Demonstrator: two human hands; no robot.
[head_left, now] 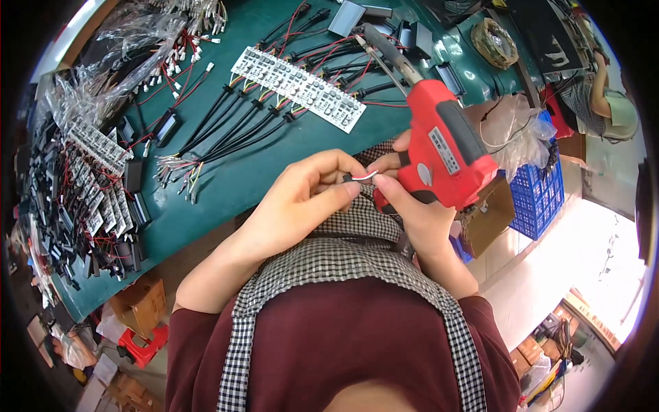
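Both my hands meet in front of my checked apron (336, 264). My left hand (298, 199) pinches the black end of a thin cable (349, 178) between thumb and forefinger. White and red wires (365, 177) run from it to the fingertips of my right hand (422, 216), which pinch them. The same right hand also carries a red and black soldering gun (439, 141), its long tip slanting up and left over the table. Just ahead lies a white circuit board panel (298, 89) with several black cables (233, 130) attached; their stripped ends point left. My right fingers are partly hidden behind the gun.
The green table (213, 182) holds a heap of boards and wires (103, 206) at left, plastic-bagged cables (123, 62) at far left, black cases (347, 17) at the back and a tape roll (494, 42). A blue crate (537, 199) stands at right; another person (611, 103) sits beyond.
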